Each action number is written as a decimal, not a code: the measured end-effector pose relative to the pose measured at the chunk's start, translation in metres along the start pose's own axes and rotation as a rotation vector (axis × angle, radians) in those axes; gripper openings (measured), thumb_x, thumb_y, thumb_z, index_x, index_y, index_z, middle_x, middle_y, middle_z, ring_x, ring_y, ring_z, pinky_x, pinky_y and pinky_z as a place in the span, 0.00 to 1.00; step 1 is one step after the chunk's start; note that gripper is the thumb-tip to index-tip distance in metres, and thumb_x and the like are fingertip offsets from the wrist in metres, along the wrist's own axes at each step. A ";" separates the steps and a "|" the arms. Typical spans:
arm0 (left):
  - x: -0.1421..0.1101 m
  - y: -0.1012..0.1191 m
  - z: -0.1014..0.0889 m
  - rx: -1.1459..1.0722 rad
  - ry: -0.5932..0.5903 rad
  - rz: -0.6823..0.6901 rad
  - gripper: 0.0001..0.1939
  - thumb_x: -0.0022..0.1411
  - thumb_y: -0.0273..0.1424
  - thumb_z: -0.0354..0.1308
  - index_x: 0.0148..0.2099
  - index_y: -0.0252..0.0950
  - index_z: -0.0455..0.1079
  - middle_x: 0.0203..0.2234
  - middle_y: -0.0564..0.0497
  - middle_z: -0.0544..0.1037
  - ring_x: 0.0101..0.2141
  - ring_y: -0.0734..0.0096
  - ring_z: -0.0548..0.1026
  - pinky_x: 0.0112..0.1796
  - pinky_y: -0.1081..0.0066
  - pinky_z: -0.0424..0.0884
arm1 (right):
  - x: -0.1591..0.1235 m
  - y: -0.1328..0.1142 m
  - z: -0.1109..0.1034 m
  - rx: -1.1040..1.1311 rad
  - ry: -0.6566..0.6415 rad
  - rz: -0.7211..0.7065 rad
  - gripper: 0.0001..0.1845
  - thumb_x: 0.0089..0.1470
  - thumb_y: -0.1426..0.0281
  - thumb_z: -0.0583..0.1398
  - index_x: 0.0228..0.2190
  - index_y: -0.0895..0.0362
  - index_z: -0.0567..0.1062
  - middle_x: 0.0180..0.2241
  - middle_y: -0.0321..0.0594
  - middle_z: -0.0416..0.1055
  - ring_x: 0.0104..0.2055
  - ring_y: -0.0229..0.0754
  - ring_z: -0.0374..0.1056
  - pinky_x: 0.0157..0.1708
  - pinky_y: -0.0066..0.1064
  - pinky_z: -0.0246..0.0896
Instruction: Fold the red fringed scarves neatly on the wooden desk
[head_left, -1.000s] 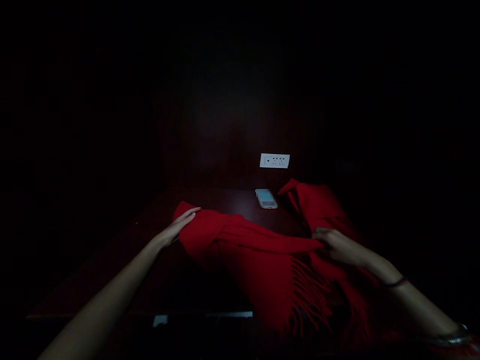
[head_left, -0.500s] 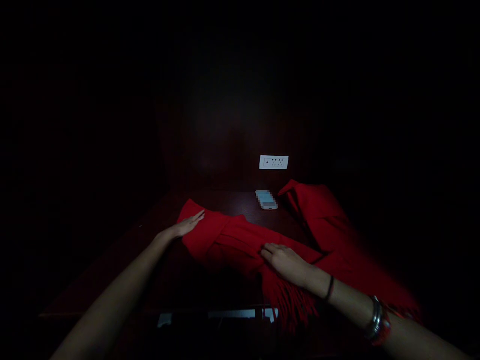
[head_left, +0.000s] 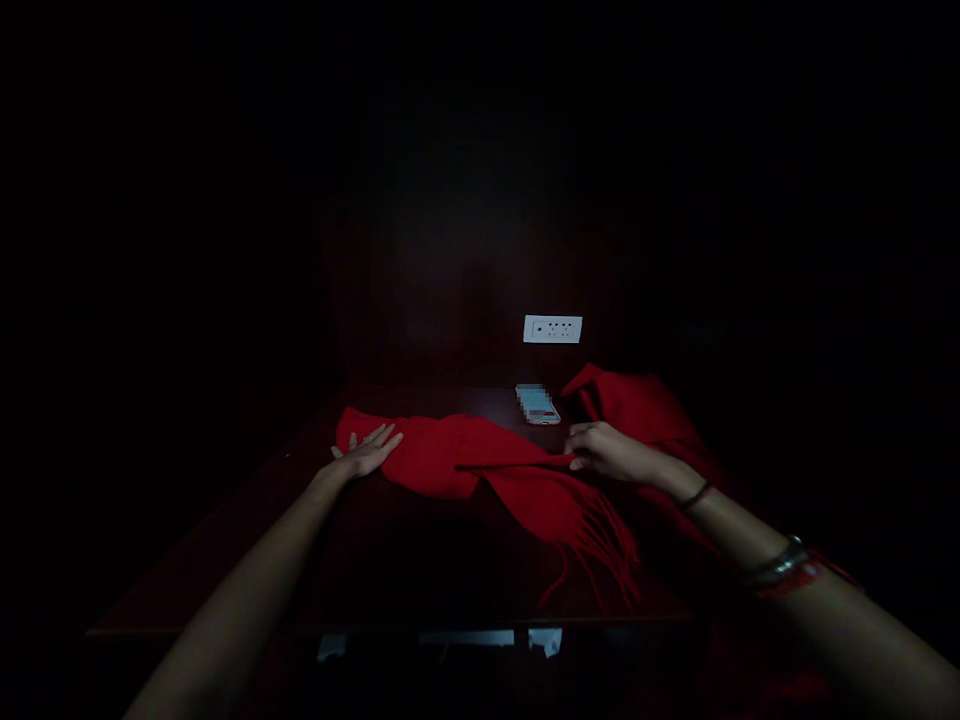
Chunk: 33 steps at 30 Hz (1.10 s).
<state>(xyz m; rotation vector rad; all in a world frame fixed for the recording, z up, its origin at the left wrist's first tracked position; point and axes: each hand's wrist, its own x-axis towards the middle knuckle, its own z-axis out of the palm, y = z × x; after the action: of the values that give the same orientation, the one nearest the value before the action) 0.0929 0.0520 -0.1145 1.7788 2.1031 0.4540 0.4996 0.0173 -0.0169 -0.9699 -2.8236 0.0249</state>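
A red fringed scarf (head_left: 431,455) stretches across the dark tabletop, folded over itself on the left. My left hand (head_left: 367,452) lies flat with fingers spread on its left end. Further right, my right hand (head_left: 611,455) pinches an edge of the scarf, pulling a fold taut between the two hands. The fringe hangs loosely toward the front edge below my right hand. More of the scarf is bunched up behind and to the right of my right hand, partly hidden by my forearm.
A phone (head_left: 538,404) lies at the back of the table (head_left: 300,560), close to the bunched scarf. On the wall behind it is a white socket plate (head_left: 553,329). Pale objects (head_left: 466,637) show beneath the table's front edge. The surroundings are very dark.
My right hand has moved back and to the right, drawing the scarf edge with it. The fringe has come up onto the tabletop. My left hand has spread its fingers and shifted slightly left.
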 end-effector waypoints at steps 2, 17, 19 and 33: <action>0.003 -0.003 -0.002 0.015 0.013 -0.006 0.35 0.50 0.56 0.35 0.58 0.47 0.47 0.57 0.53 0.44 0.54 0.38 0.35 0.44 0.36 0.29 | -0.024 0.001 -0.014 -0.014 0.020 0.049 0.08 0.47 0.75 0.52 0.23 0.59 0.71 0.26 0.39 0.64 0.29 0.36 0.61 0.31 0.26 0.55; -0.043 0.057 0.003 -0.842 -0.037 -0.127 0.43 0.45 0.40 0.59 0.58 0.36 0.42 0.49 0.39 0.62 0.42 0.64 0.68 0.39 0.69 0.67 | 0.001 -0.041 0.029 0.167 -0.300 -0.005 0.15 0.50 0.62 0.53 0.38 0.54 0.70 0.35 0.38 0.70 0.35 0.37 0.65 0.35 0.26 0.58; -0.044 0.056 0.004 -1.063 -0.056 -0.146 0.41 0.43 0.32 0.62 0.57 0.37 0.46 0.46 0.43 0.65 0.37 0.72 0.71 0.35 0.75 0.69 | 0.022 -0.035 0.036 0.108 -0.072 0.101 0.19 0.52 0.60 0.48 0.42 0.57 0.68 0.39 0.43 0.67 0.40 0.40 0.63 0.40 0.30 0.55; -0.063 0.027 0.000 -1.286 -0.230 0.261 0.39 0.47 0.30 0.57 0.58 0.49 0.42 0.38 0.53 0.70 0.29 0.79 0.71 0.32 0.77 0.68 | 0.008 -0.010 0.081 0.045 0.280 0.096 0.17 0.55 0.68 0.46 0.47 0.57 0.60 0.42 0.44 0.64 0.43 0.39 0.61 0.43 0.32 0.57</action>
<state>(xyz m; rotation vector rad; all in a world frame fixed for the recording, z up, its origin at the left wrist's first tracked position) 0.1259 -0.0061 -0.0988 1.1642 0.9228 1.2258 0.4754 0.0168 -0.0952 -1.0116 -2.5109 -0.0335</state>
